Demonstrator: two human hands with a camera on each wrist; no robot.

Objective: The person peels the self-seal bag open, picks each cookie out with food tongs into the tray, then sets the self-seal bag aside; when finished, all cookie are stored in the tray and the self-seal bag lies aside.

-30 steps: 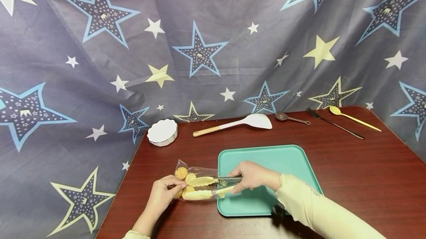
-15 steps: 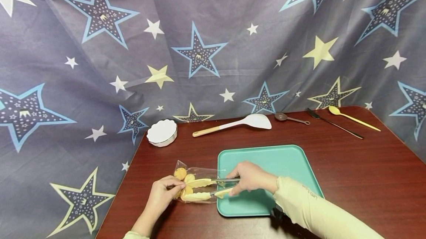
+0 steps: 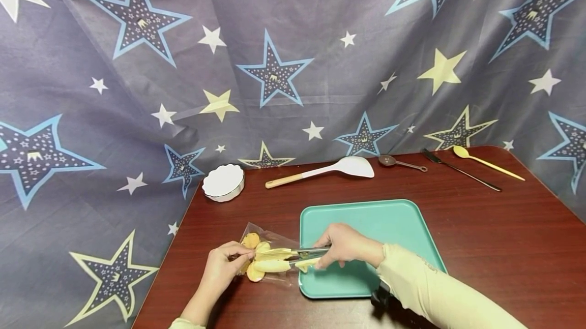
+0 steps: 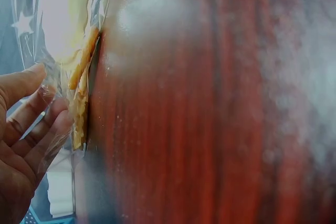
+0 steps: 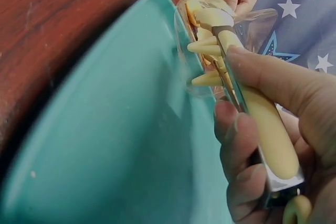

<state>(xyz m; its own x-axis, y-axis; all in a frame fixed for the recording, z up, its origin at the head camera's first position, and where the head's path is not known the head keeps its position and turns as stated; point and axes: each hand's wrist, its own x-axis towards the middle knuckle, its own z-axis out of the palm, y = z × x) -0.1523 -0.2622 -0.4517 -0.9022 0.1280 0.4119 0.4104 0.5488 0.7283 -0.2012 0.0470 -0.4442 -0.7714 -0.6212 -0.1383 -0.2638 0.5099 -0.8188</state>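
Note:
My left hand (image 3: 221, 267) pinches the rim of a clear plastic bag (image 3: 281, 280) holding several round yellow-orange crackers (image 3: 251, 240). In the left wrist view, thumb and fingertips hold the film beside crackers (image 4: 84, 61) seen edge-on. Kitchen tongs (image 3: 272, 266) with pale yellow tips reach into the bag from the right, their tips among the crackers. Around the tongs' handles my right hand (image 3: 346, 245) is curled; the right wrist view has the thumb on a yellow handle grip (image 5: 270, 135). Whether a cracker sits between the tips is unclear.
A teal tray (image 3: 380, 216) lies under the right hand, its left edge meeting the bag. Along the back lie a white fluted dish (image 3: 223, 182), a white spatula (image 3: 352, 166), a brown measuring spoon (image 3: 387, 160), a dark slim utensil (image 3: 464, 172) and a yellow spoon (image 3: 485, 162).
The tongs' tips have drawn closer together inside the bag. Crackers have shifted, one now showing below the lower tip. My right hand has moved slightly; the left has stayed nearly still.

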